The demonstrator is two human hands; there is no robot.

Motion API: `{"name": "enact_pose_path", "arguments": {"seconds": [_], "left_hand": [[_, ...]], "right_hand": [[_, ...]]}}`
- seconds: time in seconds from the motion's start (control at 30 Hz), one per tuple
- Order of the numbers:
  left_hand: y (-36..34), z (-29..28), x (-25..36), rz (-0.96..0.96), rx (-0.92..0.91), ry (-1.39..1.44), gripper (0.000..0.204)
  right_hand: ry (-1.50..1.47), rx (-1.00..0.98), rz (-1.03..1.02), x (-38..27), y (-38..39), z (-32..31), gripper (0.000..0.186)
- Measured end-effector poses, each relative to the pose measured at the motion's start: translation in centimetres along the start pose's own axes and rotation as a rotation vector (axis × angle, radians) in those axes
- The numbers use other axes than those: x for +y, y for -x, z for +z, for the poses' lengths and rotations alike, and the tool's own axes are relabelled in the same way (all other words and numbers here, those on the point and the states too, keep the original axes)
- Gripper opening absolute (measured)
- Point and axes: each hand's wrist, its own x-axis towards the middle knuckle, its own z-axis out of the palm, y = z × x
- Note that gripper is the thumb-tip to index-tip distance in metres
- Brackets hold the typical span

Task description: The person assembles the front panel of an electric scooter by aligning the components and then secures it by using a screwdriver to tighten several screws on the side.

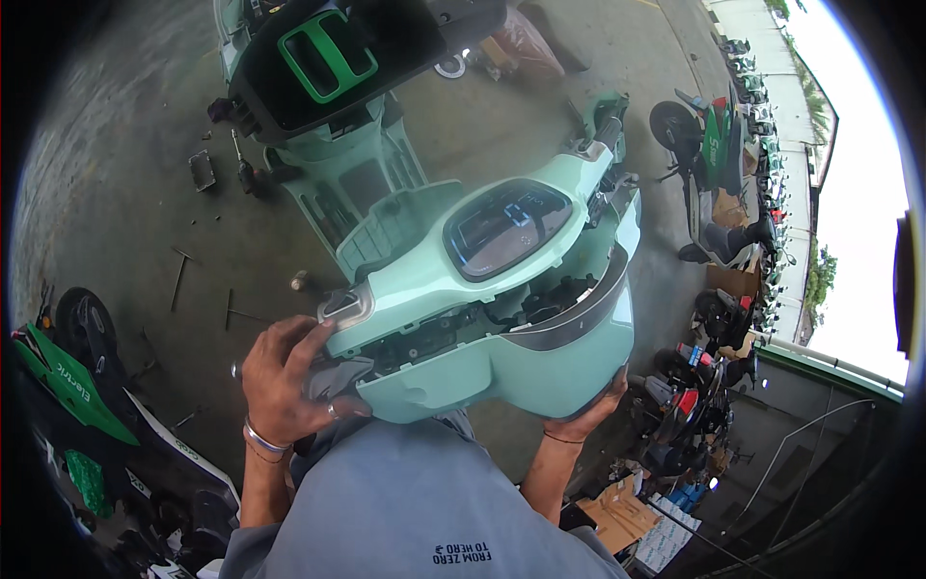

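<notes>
Just in front of the grey shirt (386,502), the pale-green front cover (569,362) sat below the dashboard housing (410,285), seam gaping. Left hand (285,381) clasped the housing's left end; right hand (590,413) cupped the cover from beneath, fingers partly hidden. Steadying seemed the step, the next move apparently needing even support.

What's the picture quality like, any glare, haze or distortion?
Head view: the sky at the right is burned out to white. Head view: a milky haze softens the floor beyond the dashboard display, while the left hand looks fairly sharp. Head view: fisheye distortion bends the outer scene, and the corners go black.
</notes>
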Motion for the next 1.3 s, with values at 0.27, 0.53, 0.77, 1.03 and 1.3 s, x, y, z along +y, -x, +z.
{"name": "enact_pose_path", "arguments": {"seconds": [0.27, 0.53, 0.77, 1.03, 1.3], "left_hand": [[-0.1, -0.1, 0.5, 0.002, -0.01, -0.016, 0.092], [-0.4, -0.1, -0.2, 0.011, -0.018, -0.017, 0.092], [-0.8, -1.0, -0.7, 0.015, -0.117, 0.062, 0.101], [-0.7, -1.2, 0.2, -0.022, -0.134, 0.037, 0.108], [-1.1, -1.0, 0.7, -0.061, -0.168, 0.001, 0.105]], "right_hand": [[-0.008, -0.002, -0.021, -0.7, -0.6, 0.5, 0.039], [-0.033, -0.064, 0.021, -1.4, -1.5, 2.3, 0.036], [-0.045, -0.097, 0.01, 0.2, -1.8, 2.0, 0.038], [-0.054, -0.142, 0.015, 0.0, -2.4, 1.6, 0.042], [0.114, 0.065, -0.142, 2.2, -2.3, 0.5, 0.045]]}}
